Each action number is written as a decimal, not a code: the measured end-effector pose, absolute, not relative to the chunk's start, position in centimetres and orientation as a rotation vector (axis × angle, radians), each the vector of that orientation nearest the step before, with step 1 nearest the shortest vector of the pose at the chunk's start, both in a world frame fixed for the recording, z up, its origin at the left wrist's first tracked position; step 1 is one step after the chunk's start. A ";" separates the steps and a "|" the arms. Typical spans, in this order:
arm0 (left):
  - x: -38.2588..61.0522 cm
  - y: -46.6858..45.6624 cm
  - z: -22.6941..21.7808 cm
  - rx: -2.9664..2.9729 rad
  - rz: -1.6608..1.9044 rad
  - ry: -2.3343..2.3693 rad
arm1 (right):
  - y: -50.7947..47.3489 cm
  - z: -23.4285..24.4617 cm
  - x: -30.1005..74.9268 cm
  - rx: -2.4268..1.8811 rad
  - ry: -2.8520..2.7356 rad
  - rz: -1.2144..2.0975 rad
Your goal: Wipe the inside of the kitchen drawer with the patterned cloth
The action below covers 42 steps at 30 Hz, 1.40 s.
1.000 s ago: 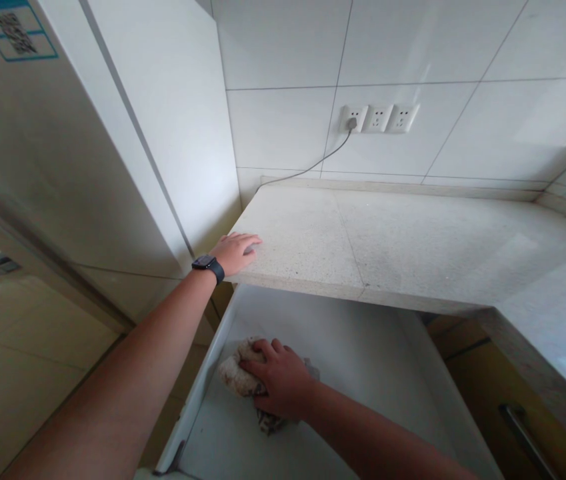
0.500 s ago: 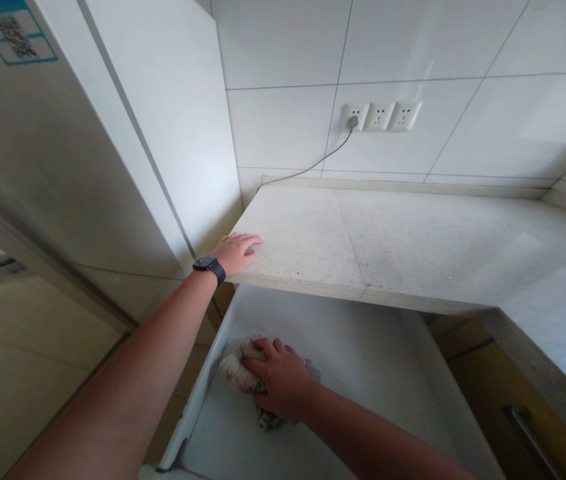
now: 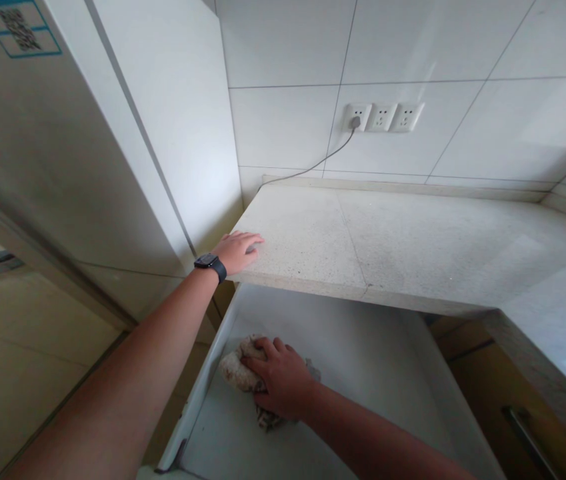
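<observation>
On the left front corner of the pale speckled countertop (image 3: 307, 247) rests my left hand (image 3: 240, 252), fingers stretched out and holding nothing. A black watch (image 3: 209, 264) is on that wrist. Below the counter, my right hand (image 3: 283, 377) grips a crumpled cloth (image 3: 239, 371), pressed against the floor of a pulled-out white drawer (image 3: 373, 387). The cloth is whitish with brown patches on the left and patterned darker underneath; the palm hides its middle. It lies near the drawer's left wall.
A tall white refrigerator-like cabinet (image 3: 177, 100) stands left of the counter. Wall sockets (image 3: 383, 117) hold one plug, its grey cord (image 3: 307, 170) running down behind the counter. At lower right is a wooden cabinet front with a metal handle (image 3: 527, 440).
The view has shifted very slightly. Both hands and the cloth stay in practically the same places.
</observation>
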<state>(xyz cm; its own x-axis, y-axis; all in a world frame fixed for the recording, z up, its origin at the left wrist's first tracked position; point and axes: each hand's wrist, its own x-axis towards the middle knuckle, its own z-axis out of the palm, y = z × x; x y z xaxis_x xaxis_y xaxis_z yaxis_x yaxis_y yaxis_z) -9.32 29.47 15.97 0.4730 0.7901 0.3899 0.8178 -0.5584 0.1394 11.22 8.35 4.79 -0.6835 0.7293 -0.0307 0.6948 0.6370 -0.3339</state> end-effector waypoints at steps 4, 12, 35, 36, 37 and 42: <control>-9.3 29.4 16.1 -2.645 -0.639 -1.444 | 8.4 4.7 11.2 -1.203 -2.748 0.481; -9.3 29.4 16.1 -2.643 -0.640 -1.448 | 8.5 4.2 11.0 -1.221 -2.706 0.466; -9.3 29.3 16.2 -2.637 -0.636 -1.459 | 8.6 4.4 11.0 -1.223 -2.707 0.489; -9.3 29.3 16.2 -2.638 -0.641 -1.453 | 8.6 4.4 11.0 -1.225 -2.707 0.490; -9.3 29.3 16.2 -2.639 -0.647 -1.446 | 8.6 4.3 11.0 -1.228 -2.705 0.491; -9.3 29.4 16.1 -2.645 -0.651 -1.442 | 8.6 4.4 11.1 -1.227 -2.703 0.513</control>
